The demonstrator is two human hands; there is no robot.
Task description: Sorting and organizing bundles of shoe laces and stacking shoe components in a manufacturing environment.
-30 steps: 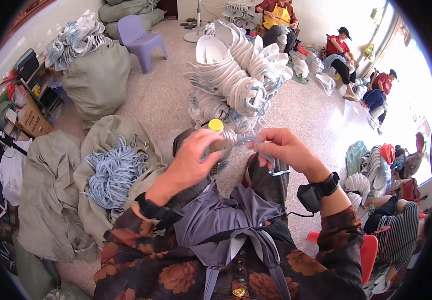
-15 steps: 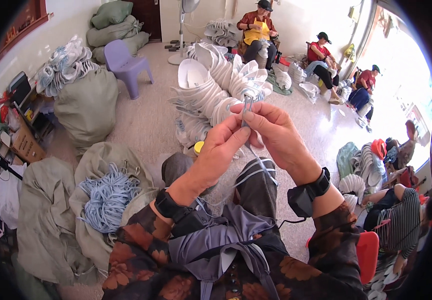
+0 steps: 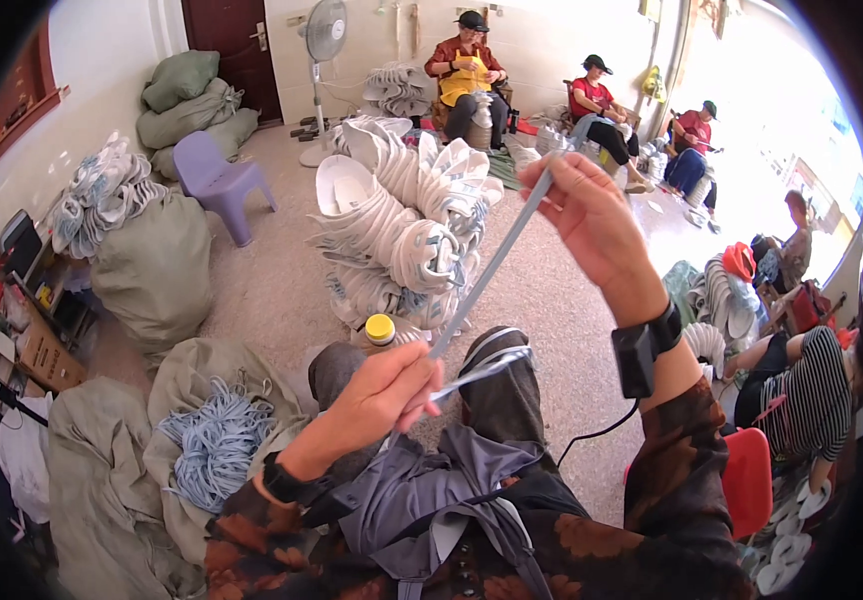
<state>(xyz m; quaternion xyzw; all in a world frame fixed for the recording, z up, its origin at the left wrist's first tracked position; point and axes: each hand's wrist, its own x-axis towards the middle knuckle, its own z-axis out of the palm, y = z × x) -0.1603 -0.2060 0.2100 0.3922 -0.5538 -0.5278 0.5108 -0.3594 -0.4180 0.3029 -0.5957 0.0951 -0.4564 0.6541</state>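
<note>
Touching half a second ago, the right hand (image 3: pixel 592 205) and left hand (image 3: pixel 384 392) are now well apart, the right raised higher, a grey-blue strap (image 3: pixel 492 262) stretched straight between them. A yellow lid (image 3: pixel 380 328), then partly hidden by the left hand, shows whole. The shifted view now takes in the full head of a standing fan (image 3: pixel 326 32).

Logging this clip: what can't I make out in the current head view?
Head view:
- Flat blue-grey strap: the stretch inside the left hand is hidden by its fingers; the right hand's fingers cover the upper part, so I can't tell where it ends.
- Yellow-lidded jar: lower part hidden behind the left hand.
- Pale blue laces: too tangled to count.
- Striped-shirt co-worker: head partly lost in the dark fisheye rim.
</note>
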